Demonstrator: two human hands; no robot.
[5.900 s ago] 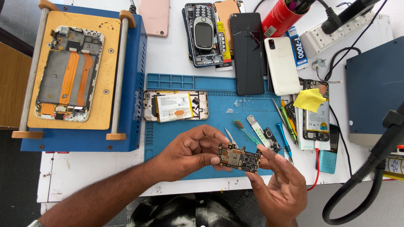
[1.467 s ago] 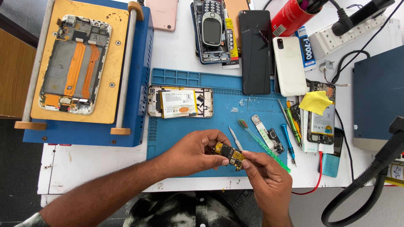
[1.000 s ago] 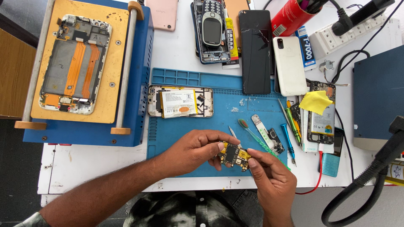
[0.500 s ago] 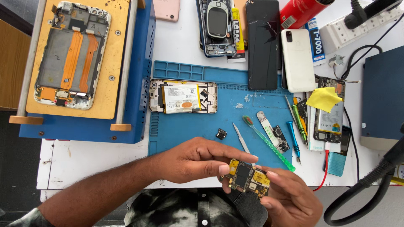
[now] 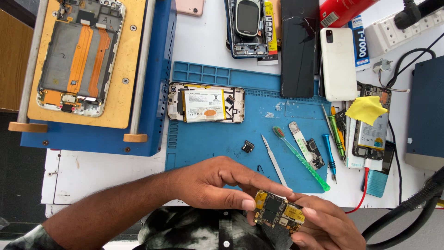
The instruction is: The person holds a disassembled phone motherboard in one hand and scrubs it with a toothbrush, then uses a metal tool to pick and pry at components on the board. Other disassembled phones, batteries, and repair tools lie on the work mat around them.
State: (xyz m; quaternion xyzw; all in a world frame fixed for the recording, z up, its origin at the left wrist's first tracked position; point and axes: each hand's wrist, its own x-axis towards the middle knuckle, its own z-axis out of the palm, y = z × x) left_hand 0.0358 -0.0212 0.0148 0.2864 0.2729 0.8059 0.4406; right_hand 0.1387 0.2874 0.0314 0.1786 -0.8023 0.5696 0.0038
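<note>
My left hand (image 5: 212, 183) and my right hand (image 5: 323, 227) together hold a small phone circuit board (image 5: 279, 215) over the near edge of the table, above my lap. Left thumb and forefinger pinch its left end; right fingers support it from below and the right. On the blue work mat (image 5: 217, 139) lie an opened phone with its battery showing (image 5: 206, 103), a small black component (image 5: 248, 146), metal tweezers (image 5: 274, 160) and a green toothbrush (image 5: 300, 158).
A blue screen-separator machine (image 5: 157, 92) at the left carries a phone frame (image 5: 78, 55). Several phones and parts lie at the back, a white phone (image 5: 338, 62) among them. Screwdrivers (image 5: 330, 155), a yellow cloth (image 5: 367, 109), a blue box (image 5: 425, 115) and black cable (image 5: 407, 208) are at the right.
Both hands have drawn the circuit board off the mat toward my body. The small black component now lies alone on the mat where the hands had been.
</note>
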